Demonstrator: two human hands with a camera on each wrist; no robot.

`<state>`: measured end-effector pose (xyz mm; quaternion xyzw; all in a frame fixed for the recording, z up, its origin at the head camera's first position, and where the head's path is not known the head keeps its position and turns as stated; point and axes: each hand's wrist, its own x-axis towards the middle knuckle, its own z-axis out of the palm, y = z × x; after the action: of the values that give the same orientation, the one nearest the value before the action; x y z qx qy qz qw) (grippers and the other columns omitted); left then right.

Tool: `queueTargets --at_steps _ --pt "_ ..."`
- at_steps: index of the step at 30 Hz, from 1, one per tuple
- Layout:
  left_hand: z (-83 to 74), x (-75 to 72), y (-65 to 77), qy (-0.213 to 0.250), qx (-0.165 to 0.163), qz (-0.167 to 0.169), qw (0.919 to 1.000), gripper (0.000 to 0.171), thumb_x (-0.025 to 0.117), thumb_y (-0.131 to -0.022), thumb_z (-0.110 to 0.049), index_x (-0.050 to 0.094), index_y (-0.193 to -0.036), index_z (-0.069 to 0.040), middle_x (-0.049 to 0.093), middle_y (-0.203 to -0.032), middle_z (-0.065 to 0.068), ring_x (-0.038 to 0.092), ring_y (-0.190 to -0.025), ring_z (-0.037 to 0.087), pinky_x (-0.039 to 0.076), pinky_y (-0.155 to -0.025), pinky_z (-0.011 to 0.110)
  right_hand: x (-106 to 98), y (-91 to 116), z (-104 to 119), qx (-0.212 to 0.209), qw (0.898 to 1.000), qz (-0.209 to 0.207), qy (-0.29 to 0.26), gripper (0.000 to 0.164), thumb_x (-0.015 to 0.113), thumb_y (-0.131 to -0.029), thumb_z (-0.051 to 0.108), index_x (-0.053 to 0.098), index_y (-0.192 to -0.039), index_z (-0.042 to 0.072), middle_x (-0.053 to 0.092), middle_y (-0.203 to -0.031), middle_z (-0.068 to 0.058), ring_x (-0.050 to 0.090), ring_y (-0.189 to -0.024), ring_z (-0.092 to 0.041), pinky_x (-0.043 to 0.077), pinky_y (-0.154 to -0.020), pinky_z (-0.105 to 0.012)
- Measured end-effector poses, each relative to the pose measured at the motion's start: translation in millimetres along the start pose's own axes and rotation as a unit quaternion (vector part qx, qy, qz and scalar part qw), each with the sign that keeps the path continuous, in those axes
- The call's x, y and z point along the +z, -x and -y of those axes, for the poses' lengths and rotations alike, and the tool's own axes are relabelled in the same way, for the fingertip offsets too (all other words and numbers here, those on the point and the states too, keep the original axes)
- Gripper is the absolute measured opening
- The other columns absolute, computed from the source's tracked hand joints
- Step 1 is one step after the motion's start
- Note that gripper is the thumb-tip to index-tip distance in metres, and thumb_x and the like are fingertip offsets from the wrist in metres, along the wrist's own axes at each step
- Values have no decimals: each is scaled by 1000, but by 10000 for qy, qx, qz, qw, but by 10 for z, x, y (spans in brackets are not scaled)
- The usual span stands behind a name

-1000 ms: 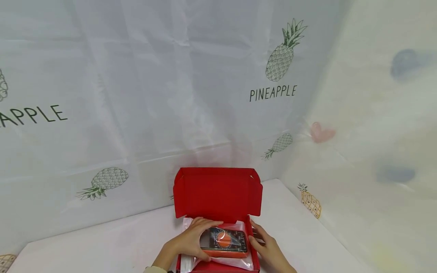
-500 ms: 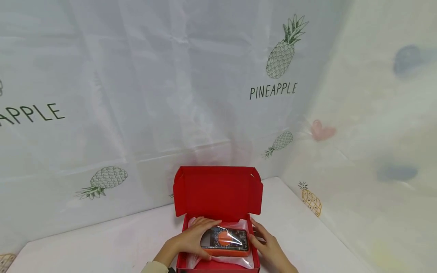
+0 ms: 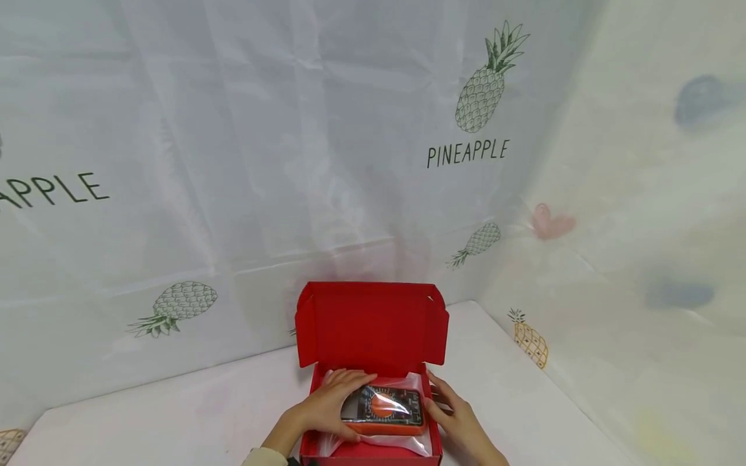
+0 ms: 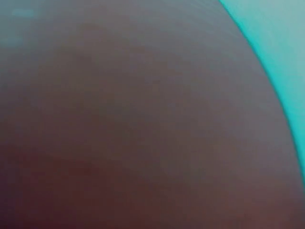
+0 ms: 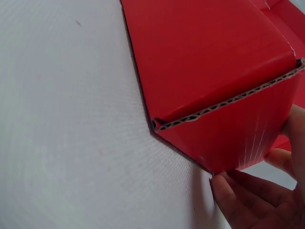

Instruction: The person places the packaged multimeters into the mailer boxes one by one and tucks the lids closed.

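An orange-and-black multimeter (image 3: 392,408) with an orange dial lies in a clear plastic bag (image 3: 410,442) inside a red cardboard box (image 3: 373,323). My left hand (image 3: 327,409) grips its left end, thumb along the front side and fingers over the far side, covering part of the display. At the box's right wall, my right hand (image 3: 460,424) holds on from outside. The right wrist view shows its fingertips (image 5: 223,191) at the wall's lower corner. The left wrist view is filled by a blurred dark surface.
The box's lid stands raised at the back with its side flaps spread. Under it is a white table (image 3: 175,427), backed by a pale curtain (image 3: 262,162) printed with pineapples. Another pale sheet (image 3: 641,259) hangs along the right side.
The bag's left part, which lay over the box's left wall, now sits inside it. Both hands keep nearly the same places. The head view has tilted down slightly.
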<state>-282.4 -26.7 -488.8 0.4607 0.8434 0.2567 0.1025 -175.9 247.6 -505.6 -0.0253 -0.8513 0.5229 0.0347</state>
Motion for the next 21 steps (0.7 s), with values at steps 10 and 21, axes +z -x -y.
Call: queueTargets --at_steps 10,21 --pt "-57 19 10 -33 -157 -354 9992 91 69 -65 -65 35 -143 -31 35 -146 -8 29 -135 27 19 -107 64 18 -12 -9 -96 9996 -180 184 59 60 -89 34 38 -142 19 54 -128 -19 57 -111 -32 53 -85 -42" --pt "-81 49 -2 189 -366 -580 9975 81 64 -70 -66 41 -140 -32 39 -143 -10 33 -132 25 18 -108 64 9 -9 4 96 9998 -161 55 62 62 -87 32 37 -142 20 54 -127 -19 57 -111 -33 54 -81 -44"
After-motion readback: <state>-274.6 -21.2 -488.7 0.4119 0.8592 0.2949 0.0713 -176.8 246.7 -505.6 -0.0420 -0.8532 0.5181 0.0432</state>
